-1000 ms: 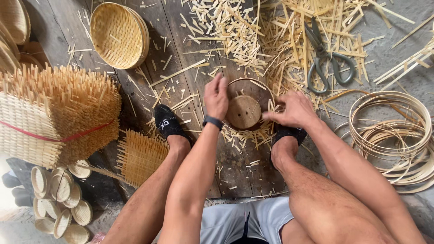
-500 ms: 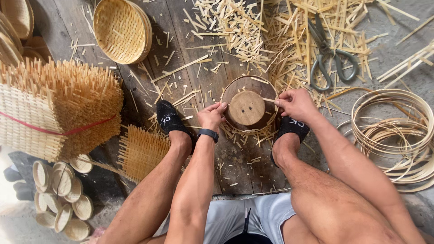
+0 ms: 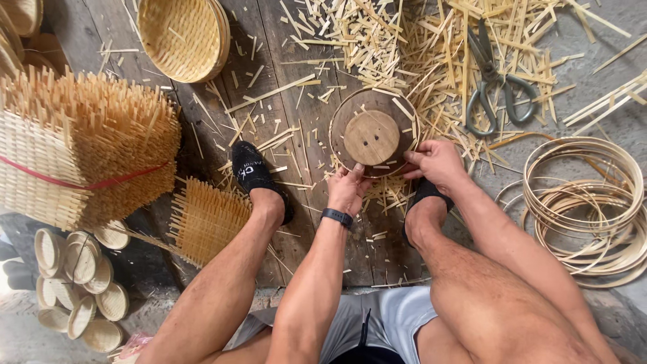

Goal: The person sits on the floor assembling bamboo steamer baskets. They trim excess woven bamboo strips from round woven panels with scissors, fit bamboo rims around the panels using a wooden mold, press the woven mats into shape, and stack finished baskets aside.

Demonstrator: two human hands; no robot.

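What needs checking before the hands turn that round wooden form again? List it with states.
1. Left hand on the near rim of the round wooden form: ok.
2. Right hand gripping its right edge: ok.
3. Form lying flat on the plank floor: ok.
4. Scissors lying apart from both hands: ok.
5. Bamboo offcuts scattered under and around the form: not ok.
6. Weave around the rim seated evenly: cannot tell.
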